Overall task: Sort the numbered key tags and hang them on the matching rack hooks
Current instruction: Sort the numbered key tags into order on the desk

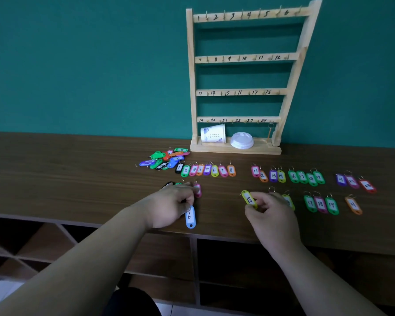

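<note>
The left hand (169, 205) is curled almost shut. Its fingers pinch the ring end of a light blue plastic key tag marked 6 (190, 217), which hangs down over the near edge of the brown wooden table (78, 169). The fingertips of this hand also touch or sit just beside a pink tag (197, 190) lying on the table; I cannot tell which.

The right hand (271, 215) is curled too. Its thumb and fingers grip the lower end of a yellow plastic key tag marked 15 (249, 199) and hold it tilted, with its top leaning to the left. A yellow-green tag (289, 201) lies just right of this hand, partly hidden by it.

Farther away on the table, a row of bright tags marked 1 to 8 (206, 170) lies in order. To the right is another row of tags from 11 to 19 (287, 176), then three more tags (354, 181) at the far right. Nearer, right of the right hand, lie green and pink tags marked 17, 18 and 19 (320, 203) and an orange tag (353, 205).

A messy pile of mixed tags (164, 158) sits at the far left of the rows.

The tall pale wooden rack with numbered hooks (244, 58) stands at the far side, against the green wall (89, 65). Its hooks look bare. On its base are a white paper cup on its side (213, 133) and a white plastic lid (242, 140).
</note>
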